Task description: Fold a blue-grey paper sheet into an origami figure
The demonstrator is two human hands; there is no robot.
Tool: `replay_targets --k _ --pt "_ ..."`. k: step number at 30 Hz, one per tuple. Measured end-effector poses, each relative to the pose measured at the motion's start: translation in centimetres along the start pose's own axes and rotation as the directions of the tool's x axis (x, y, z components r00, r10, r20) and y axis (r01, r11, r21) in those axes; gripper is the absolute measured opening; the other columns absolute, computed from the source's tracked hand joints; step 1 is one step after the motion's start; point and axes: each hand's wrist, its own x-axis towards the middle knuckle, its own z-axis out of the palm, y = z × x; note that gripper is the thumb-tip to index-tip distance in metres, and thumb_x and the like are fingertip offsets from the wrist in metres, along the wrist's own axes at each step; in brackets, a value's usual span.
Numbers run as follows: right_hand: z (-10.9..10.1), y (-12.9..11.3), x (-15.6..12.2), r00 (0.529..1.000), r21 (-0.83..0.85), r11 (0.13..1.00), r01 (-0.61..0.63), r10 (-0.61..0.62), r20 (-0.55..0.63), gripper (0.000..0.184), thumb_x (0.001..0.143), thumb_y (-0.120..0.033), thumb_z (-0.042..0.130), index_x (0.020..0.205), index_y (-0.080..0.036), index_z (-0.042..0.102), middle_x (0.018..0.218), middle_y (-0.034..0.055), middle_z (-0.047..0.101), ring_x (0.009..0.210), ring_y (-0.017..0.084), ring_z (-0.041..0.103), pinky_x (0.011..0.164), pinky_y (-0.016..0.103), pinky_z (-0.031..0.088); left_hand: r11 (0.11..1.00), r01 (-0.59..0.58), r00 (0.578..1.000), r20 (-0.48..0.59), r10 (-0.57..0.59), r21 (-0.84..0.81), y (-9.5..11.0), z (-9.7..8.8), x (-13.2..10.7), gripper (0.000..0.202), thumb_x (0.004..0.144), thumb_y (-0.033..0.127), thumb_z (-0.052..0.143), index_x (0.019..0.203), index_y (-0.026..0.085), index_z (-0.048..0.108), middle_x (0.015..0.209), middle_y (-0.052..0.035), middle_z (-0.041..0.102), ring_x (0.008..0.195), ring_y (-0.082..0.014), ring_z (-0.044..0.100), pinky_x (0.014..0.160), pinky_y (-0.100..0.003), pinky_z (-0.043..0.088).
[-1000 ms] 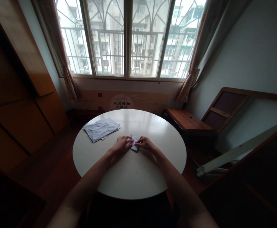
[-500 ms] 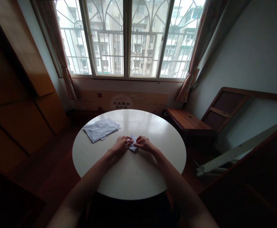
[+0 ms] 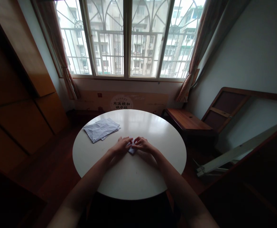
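Observation:
A small piece of folded paper [image 3: 132, 150], pale bluish, lies on the white round table [image 3: 133, 180] between my hands. My left hand [image 3: 122, 144] grips its left side, with thumb and fingertips closed on it. From the right, my right hand [image 3: 142, 144] pinches the paper with bent fingers. Both hands cover much of it, so its full shape is hidden. Farther off on the left of the tabletop rests a stack of creased paper sheets [image 3: 101, 129] of the same colour.
Behind the table, a long printed cardboard box [image 3: 143, 100] stands below the barred window [image 3: 126, 41]. A low wooden bench [image 3: 188, 119] is at the right, near a folded frame leaning on the wall. Wooden cabinets [image 3: 17, 129] line the left side.
The folded paper has shifted slightly toward me, and its upper point no longer shows above the fingers. My right hand's fingers have curled over it. The sheet stack has not moved.

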Motion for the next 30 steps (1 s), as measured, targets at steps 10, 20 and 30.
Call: replay_targets --k 10,20,30 --pt "0.0 -0.2 0.1 0.987 -0.096 0.983 -0.155 0.15 -0.053 0.028 0.072 -0.041 0.077 0.099 -0.034 0.076 0.106 0.005 0.065 0.106 0.027 0.054 0.096 0.041 0.037 1.0 -0.013 0.999 0.034 0.012 0.024 -0.2 -0.1 0.1 0.03 0.092 0.031 0.047 0.119 0.028 0.06 0.145 -0.0045 0.048 0.137 -0.0267 0.037 0.113 -0.063 0.011" --pt "-0.6 -0.1 0.0 0.935 -0.224 0.919 -0.323 0.273 -0.228 0.03 0.081 -0.032 0.069 0.11 -0.026 0.072 0.107 0.0099 0.063 0.105 0.028 0.052 0.091 0.042 0.04 0.978 0.069 0.994 -0.103 -0.049 0.198 -1.3 0.6 0.2 0.038 0.092 0.044 0.05 0.126 0.033 0.061 0.132 -0.0067 0.056 0.13 -0.031 0.04 0.113 -0.058 0.017" --pt "0.9 0.6 0.2 0.99 -0.133 0.991 0.017 -0.035 -0.135 0.027 0.082 -0.014 0.064 0.096 -0.034 0.077 0.11 0.0053 0.06 0.1 0.021 0.051 0.093 0.039 0.042 0.944 0.185 0.964 -0.24 -0.119 0.275 -0.3 -0.5 0.1 0.025 0.091 0.038 0.057 0.109 0.029 0.072 0.102 -0.0078 0.062 0.099 -0.0249 0.056 0.09 -0.039 0.037"
